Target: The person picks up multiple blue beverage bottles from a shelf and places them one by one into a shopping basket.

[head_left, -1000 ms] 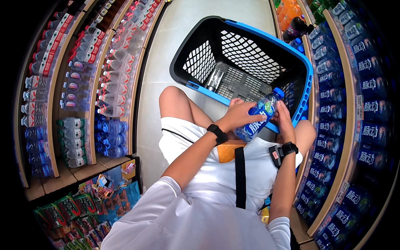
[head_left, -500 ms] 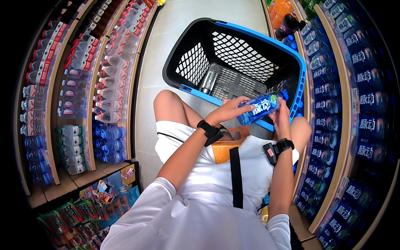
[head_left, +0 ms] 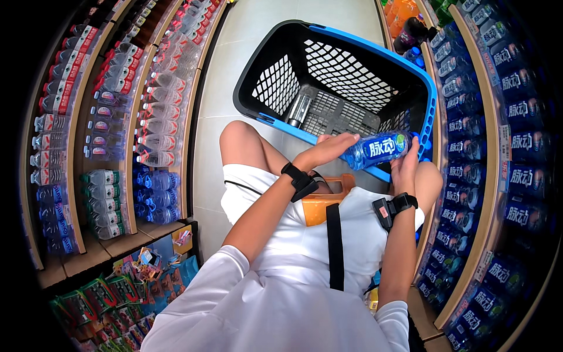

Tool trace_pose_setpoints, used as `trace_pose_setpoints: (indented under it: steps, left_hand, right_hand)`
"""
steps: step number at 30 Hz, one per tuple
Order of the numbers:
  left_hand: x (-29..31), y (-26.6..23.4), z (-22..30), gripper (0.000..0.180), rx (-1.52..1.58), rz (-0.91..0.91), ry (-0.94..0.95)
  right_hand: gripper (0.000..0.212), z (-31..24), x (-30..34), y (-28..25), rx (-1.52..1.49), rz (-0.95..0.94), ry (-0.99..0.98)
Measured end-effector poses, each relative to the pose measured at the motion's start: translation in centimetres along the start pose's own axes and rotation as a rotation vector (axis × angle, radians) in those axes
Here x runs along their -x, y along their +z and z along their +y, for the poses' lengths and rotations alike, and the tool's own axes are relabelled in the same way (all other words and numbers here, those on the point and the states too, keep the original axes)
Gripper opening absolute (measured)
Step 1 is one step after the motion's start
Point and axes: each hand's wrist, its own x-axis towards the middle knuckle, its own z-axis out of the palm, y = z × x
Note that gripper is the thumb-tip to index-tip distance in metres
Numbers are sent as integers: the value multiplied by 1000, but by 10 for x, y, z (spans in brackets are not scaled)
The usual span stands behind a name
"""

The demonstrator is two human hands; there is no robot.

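Note:
A blue drink bottle (head_left: 381,148) lies sideways between my two hands, label facing up, over the near right rim of the shopping basket (head_left: 275,124). My left hand (head_left: 324,151) presses at the bottle's left end, its fingers straight and partly hidden by the bottle. My right hand (head_left: 404,164) supports the other end from the right, fingers stretched upward along it. The black basket with blue rim stands open in front of my knees. Inside it, a shiny clear cylindrical container (head_left: 301,107) leans at the left end.
Shelves of blue drink bottles (head_left: 463,170) rise close on my right. Clear water bottles (head_left: 161,126) fill the shelves on my left, with hanging small packets (head_left: 111,299) below. An orange stool (head_left: 315,212) shows between my legs. Pale floor tiles (head_left: 214,152) run along the aisle.
The bottle has turned to lie more level and moved slightly right. My left fingers have straightened off its label, and my right hand has shifted toward its right end.

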Motion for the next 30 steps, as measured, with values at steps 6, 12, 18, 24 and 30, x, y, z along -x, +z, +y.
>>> trace_pose_setpoints:
  steps: [6, 12, 18, 24, 30]
  left_hand:
    - [2, -1, -5, 70, -14, -43, 11]
    - [7, -3, -4, 91, -279, -47, 123]
    - [7, -2, -10, 85, -140, 0, 82]
    - [-7, -1, -21, 76, -31, -41, 51]
    - [8, -1, -3, 65, -44, -25, 46]
  right_hand:
    - [55, 4, -3, 0, -8, 68, -49]
    - [55, 6, -4, -3, -111, 92, -105]
    - [62, 7, -5, -5, -232, -59, -61]
    - [54, 3, -5, 0, -248, -74, -61]
    - [61, -3, -1, -3, -283, -139, 32]
